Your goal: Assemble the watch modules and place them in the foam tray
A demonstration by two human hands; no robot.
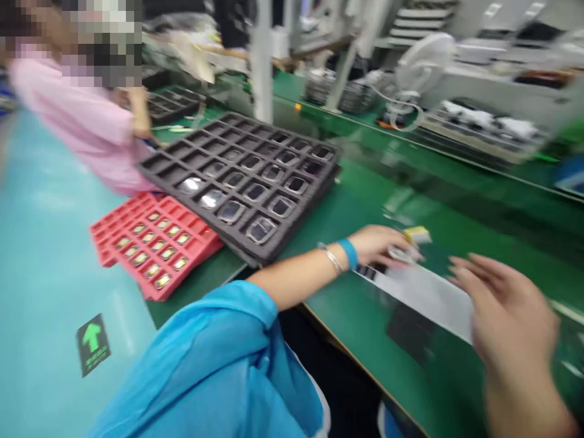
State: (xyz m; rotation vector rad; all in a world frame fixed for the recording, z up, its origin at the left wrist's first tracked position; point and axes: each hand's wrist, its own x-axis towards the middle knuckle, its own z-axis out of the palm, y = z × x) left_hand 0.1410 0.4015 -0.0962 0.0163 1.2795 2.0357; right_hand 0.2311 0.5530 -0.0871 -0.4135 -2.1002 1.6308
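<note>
My left hand, with a blue band and a silver bracelet at the wrist, is closed around a small pale piece, blurred by motion. A yellow block shows just beyond its fingertips; whether they touch I cannot tell. Below lies a long white strip on the green bench mat. My right hand is held over the strip's right end, fingers stretched and nothing visible in them. To the left, a dark foam tray holds several watch cases in its compartments; its far-left compartments look bare.
A red tray with several small metallic parts sits beside the foam tray, at the bench edge. A person in a pink top works at the left. A white fan and a grey post stand behind. A dark square lies near the front edge.
</note>
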